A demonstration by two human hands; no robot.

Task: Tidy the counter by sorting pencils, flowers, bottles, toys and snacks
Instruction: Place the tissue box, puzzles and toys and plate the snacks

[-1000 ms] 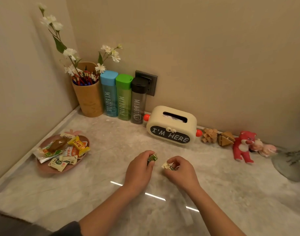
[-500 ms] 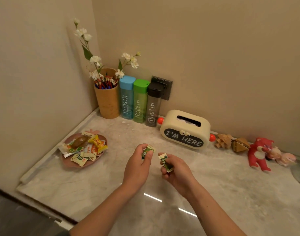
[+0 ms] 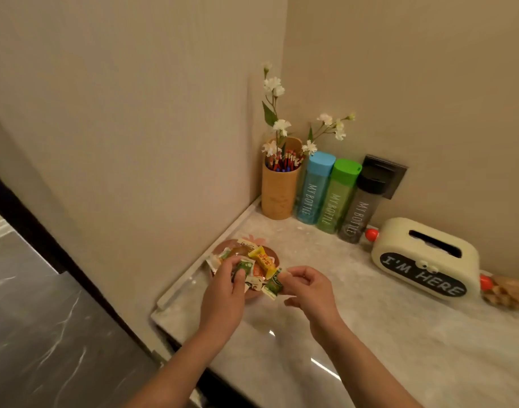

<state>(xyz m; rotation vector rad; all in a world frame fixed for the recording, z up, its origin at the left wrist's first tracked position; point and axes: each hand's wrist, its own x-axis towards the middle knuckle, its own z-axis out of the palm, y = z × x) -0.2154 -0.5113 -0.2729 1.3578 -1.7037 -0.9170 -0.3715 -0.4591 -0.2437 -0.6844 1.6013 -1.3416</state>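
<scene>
My left hand pinches a small green snack packet over the pink plate of wrapped snacks near the counter's left edge. My right hand pinches a second green packet just at the plate's right side. In the back corner a wooden cup holds red and blue pencils and white flowers. Blue, green and dark bottles stand in a row beside the cup.
A cream tissue box reading "I'M HERE" sits against the back wall, with a wooden puzzle toy at its right. A wall socket is behind the dark bottle. The counter's left edge drops to a dark floor.
Both hands carried their green packets left from the middle of the counter to the snack plate. The camera turned left, so the plush toys left the view.
</scene>
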